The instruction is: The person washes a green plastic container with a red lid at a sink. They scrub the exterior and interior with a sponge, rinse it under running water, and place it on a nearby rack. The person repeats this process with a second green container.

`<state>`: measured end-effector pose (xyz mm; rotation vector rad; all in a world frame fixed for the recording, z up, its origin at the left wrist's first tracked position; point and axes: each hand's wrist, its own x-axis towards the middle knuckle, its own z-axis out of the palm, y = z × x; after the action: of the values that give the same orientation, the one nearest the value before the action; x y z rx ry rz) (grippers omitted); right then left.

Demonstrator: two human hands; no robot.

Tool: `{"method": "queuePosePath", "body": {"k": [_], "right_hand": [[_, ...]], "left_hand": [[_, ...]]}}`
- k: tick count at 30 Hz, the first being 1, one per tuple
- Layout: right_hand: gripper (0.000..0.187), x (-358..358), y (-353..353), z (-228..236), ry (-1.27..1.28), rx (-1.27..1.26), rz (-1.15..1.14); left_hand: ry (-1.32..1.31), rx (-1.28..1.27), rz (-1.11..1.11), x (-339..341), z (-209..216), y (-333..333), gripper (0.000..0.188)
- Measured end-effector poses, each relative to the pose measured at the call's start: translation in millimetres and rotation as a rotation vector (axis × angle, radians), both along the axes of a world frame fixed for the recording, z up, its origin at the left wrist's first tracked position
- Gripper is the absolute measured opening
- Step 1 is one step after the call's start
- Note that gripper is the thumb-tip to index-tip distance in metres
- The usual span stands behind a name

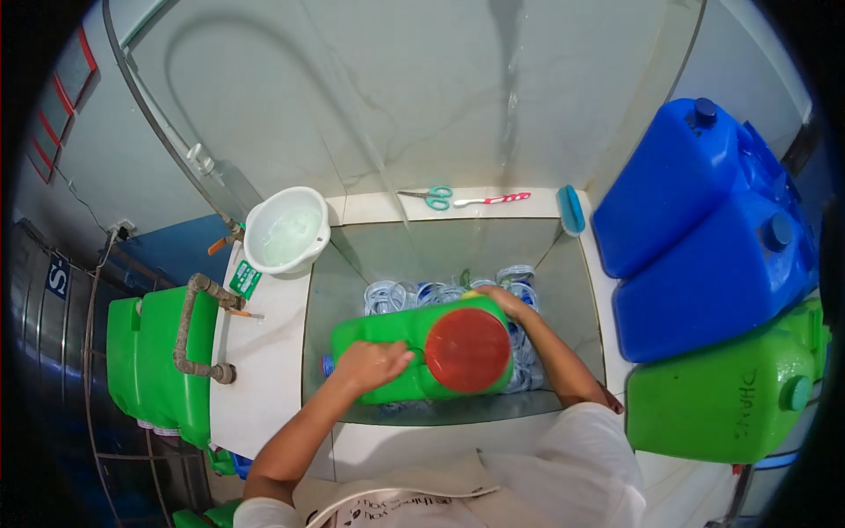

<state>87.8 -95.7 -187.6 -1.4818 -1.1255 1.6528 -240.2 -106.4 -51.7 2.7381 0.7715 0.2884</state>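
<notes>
A green plastic jug [400, 334] lies on its side over the sink basin [343, 255]. Its large red round cap [468, 350] faces up toward me, and a small blue cap [328, 364] shows at its left end. My left hand [377, 365] is closed round the jug's handle. At the jug's far side, my right hand [503, 302] presses a small yellow sponge-like piece [473, 295] against it, mostly hidden by the fingers. Under the jug, several clear round plastic pieces [385, 297], like lids or rings, sit in the basin.
Scissors [437, 197], a toothbrush [493, 200] and a blue brush [571, 211] lie along the back ledge. A white basin [286, 231] of water stands left, near pipes [185, 334]. Blue jugs [704, 264] and another green jug [722, 396] stand right.
</notes>
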Motion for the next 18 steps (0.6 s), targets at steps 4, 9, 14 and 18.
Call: {"method": "queuePosePath", "body": {"k": [4, 9, 14, 18], "right_hand": [[0.044, -34, -44, 95, 0.199, 0.023, 0.109], [0.051, -13, -91, 81, 0.278, -0.16, -0.153], [0.052, -27, -103, 31, 0.492, 0.039, -0.566], [0.038, -32, -39, 53, -0.617, 0.663, -1.14]], "left_hand": [[0.175, 0.14, -0.323, 46, 23, -3, 0.026], [-0.278, 0.582, -0.085, 121, 27, 10, 0.031], [-0.332, -0.079, 0.251, 164, 10, 2, 0.055], [-0.149, -0.404, 0.135, 151, 13, 21, 0.068]]}}
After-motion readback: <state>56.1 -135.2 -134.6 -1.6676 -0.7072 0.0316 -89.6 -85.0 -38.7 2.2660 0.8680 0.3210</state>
